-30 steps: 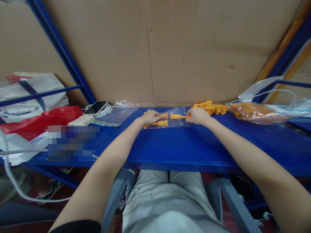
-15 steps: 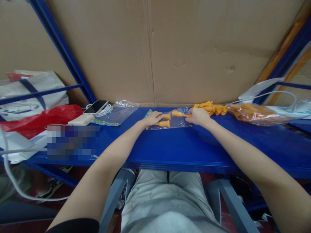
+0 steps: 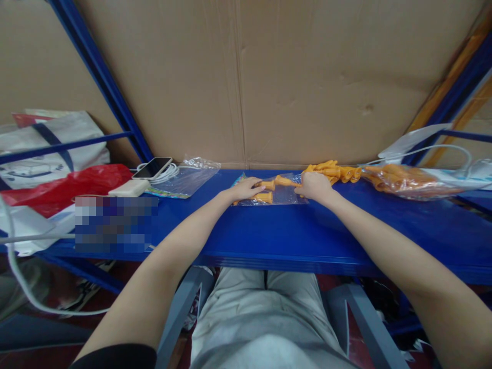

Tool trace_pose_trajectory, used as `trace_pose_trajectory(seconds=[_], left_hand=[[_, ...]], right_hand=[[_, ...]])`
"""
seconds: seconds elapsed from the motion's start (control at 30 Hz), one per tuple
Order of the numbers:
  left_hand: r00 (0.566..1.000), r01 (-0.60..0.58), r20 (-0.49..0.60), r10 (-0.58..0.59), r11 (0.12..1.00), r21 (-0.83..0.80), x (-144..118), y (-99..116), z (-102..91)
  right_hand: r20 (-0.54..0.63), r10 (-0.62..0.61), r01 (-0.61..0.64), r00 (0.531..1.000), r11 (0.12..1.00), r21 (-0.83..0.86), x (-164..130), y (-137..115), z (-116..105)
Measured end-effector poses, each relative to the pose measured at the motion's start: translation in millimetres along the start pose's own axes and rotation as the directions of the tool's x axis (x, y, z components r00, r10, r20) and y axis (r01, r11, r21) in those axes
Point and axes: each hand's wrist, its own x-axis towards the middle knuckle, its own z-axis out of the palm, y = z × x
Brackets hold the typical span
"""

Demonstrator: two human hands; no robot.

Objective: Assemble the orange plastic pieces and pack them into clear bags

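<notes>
My left hand point(image 3: 243, 190) is curled over a clear plastic bag point(image 3: 288, 197) lying flat on the blue table. Its fingers close round an orange flared plastic piece point(image 3: 268, 185), and a similar orange piece point(image 3: 265, 197) lies just below it. To the right, my right hand point(image 3: 315, 185) grips another orange piece point(image 3: 284, 181) by its narrow stem, with the flared end pointing left toward the first ones. The fingertips of my right hand are partly hidden. Just behind that hand sits a pile of orange pieces point(image 3: 340, 171).
A bag of orange pieces point(image 3: 407, 179) lies at the right. On the left are clear packaging point(image 3: 192, 179), a phone point(image 3: 154, 168) on a coiled white cable, a white block point(image 3: 129, 188) and a red plastic bag point(image 3: 77, 187). A cardboard wall point(image 3: 288, 92) stands behind.
My left hand, the two orange pieces by it and the bag have shifted slightly right. The piece in my right hand has also moved a little right, its flared end now close to the others.
</notes>
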Motion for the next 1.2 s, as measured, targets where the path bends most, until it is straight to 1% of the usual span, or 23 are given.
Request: trace_pose_trajectory(seconds=[0.1,0.2,0.33,0.43,0.53,0.73,0.83,0.93,1.07,1.2], left_hand=[[0.999,-0.046,0.019,0.046,0.999,-0.019,-0.1,0.5,-0.7],[0.999,-0.043,0.013,0.043,0.998,-0.037,-0.7,-0.1,-1.7],[1.000,0.015,-0.025,-0.017,0.997,-0.080,-1.1,-2.3,-3.1],[0.991,0.112,-0.055,-0.119,0.986,-0.121,-1.6,-1.7,-3.7],[0.982,0.168,-0.065,-0.179,0.974,-0.151,-2.7,1.6,-3.6],[0.979,0.180,-0.063,-0.193,0.969,-0.167,-4.6,9.6,-4.1],[0.980,0.175,-0.065,-0.189,0.969,-0.177,-4.3,11.5,-3.8],[0.978,0.171,-0.085,-0.189,0.967,-0.187,-3.3,11.8,-2.1],[0.977,0.157,-0.113,-0.182,0.968,-0.198,-1.3,10.1,1.0],[0.974,0.152,-0.133,-0.184,0.964,-0.216,0.7,6.4,3.8]], right_hand=[[-0.013,0.007,-0.007,1.000,1.000,0.024,1.3,1.9,-1.8],[-0.023,0.005,-0.004,1.000,0.998,0.064,5.9,8.2,-2.6],[-0.076,-0.035,0.046,0.996,0.989,0.141,13.3,19.5,-3.5],[-0.084,-0.054,0.067,0.995,0.984,0.166,15.2,22.4,-4.0],[-0.094,-0.067,0.081,0.993,0.985,0.152,13.8,18.1,-1.3],[-0.123,-0.109,0.113,0.986,0.993,0.025,9.2,4.1,9.1],[-0.134,-0.127,0.123,0.983,0.992,-0.037,8.7,0.4,10.3],[-0.121,-0.147,0.140,0.982,0.988,-0.066,10.2,-3.0,9.9],[-0.086,-0.175,0.174,0.981,0.985,-0.021,15.2,-7.7,13.5],[-0.100,-0.184,0.195,0.978,0.974,0.117,20.8,-8.0,22.1]])
